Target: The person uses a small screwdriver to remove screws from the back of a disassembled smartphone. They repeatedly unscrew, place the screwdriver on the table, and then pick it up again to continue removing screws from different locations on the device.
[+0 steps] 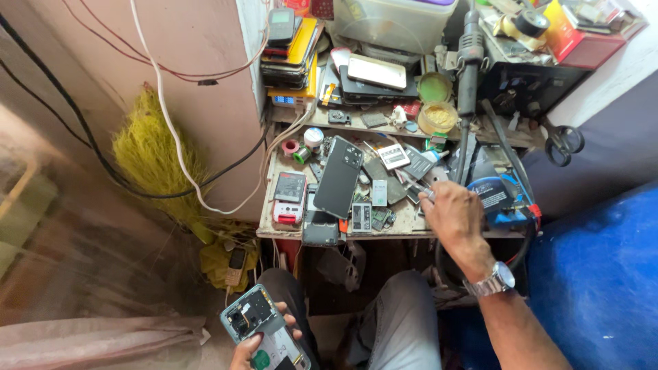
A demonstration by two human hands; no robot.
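Workbench (pixel 274 226), centre frame — crowded edge to edge: dark phone (pixel 338 177), battery (pixel 290 186), loose parts; no bare patch between them. Upper shelf blocked by stacked phones (pixel 291 48) and tubs (pixel 436 103). Hose (pixel 466 130) crosses right of centre. Open room — lower left of frame, floor beside the knee (pixel 404 322); cables (pixel 171 123) hang at left wall.

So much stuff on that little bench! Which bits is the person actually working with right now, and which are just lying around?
In use:
- opened phone held in the left hand
- metal tool under the right hand

Lying about:
- black phone
- phone stack
- scissors
- two round tins
- yellow broom
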